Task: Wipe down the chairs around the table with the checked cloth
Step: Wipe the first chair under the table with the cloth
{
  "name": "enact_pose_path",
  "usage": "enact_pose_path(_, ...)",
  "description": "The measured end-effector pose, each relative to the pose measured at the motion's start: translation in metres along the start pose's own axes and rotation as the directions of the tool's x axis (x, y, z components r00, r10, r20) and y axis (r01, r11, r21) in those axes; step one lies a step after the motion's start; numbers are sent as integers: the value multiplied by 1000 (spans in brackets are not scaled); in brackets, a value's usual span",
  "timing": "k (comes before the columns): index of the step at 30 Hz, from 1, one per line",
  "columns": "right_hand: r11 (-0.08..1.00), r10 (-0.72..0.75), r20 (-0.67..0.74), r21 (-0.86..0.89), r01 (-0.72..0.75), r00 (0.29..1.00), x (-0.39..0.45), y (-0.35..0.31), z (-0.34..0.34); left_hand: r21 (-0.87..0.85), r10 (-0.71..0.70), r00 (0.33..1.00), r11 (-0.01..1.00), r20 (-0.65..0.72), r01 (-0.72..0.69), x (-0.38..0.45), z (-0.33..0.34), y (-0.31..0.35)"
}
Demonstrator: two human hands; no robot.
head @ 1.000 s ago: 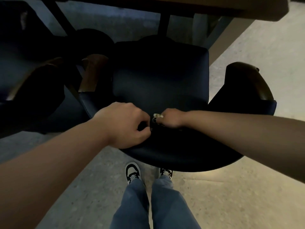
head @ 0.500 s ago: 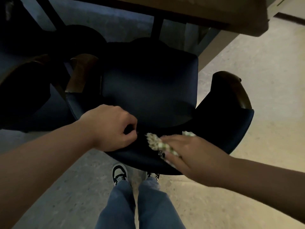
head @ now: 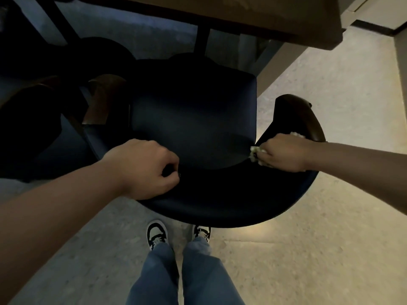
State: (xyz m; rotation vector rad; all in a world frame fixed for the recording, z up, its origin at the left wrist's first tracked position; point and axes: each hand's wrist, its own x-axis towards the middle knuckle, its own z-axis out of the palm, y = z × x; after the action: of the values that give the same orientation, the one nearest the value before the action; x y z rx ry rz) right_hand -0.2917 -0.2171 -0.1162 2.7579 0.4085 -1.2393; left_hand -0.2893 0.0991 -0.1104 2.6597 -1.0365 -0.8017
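Note:
A dark blue armchair (head: 193, 128) with a curved backrest and wooden arm tops stands in front of me, pushed towards the table (head: 242, 16). My right hand (head: 284, 154) grips the bunched checked cloth (head: 254, 151) and holds it against the inner right end of the backrest, just below the right armrest (head: 308, 115). Only small pale bits of the cloth show around the fingers. My left hand (head: 143, 168) grips the top edge of the backrest at its left-middle part.
A second dark chair (head: 28, 119) stands close on the left, its wooden armrest (head: 99, 100) near this chair's. Black table legs (head: 202, 40) rise behind the seat. My feet (head: 157, 235) stand just behind the backrest. Pale floor (head: 330, 238) lies to the right.
My right hand has carried the cloth along the backrest from its middle out to the right end by the armrest. My left hand has kept its grip on the backrest.

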Motion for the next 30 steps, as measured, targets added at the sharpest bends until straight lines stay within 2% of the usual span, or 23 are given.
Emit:
enact_pose_path(4,983,-108,27,150,102,994,2,-56,5,8,0,1000,1000,-5,0,0,2,-1)
enact_pose_path(7,929,-203,-61,304,212,977,15,-106,11,7,-4,1000,1000,-6,4,-1,2,0)
enact_pose_path(11,873,-207,-75,437,218,976,40,-125,15,14,1,1000,1000,-10,-1,-1,2,0)
enact_pose_path(14,894,-202,9,409,181,979,46,-99,16,14,-8,1000,1000,-5,8,-1,1,0)
enact_pose_path(17,948,-159,102,293,123,982,47,-60,18,10,-7,1000,1000,-2,7,-1,1,2)
enact_pose_path(23,998,69,151,-11,-68,986,65,14,2,0,-3,1000,1000,-3,3,-1,0,1)
enact_pose_path(30,992,123,230,-33,-118,965,80,12,13,-4,-2,1000,1000,2,2,-1,0,2)
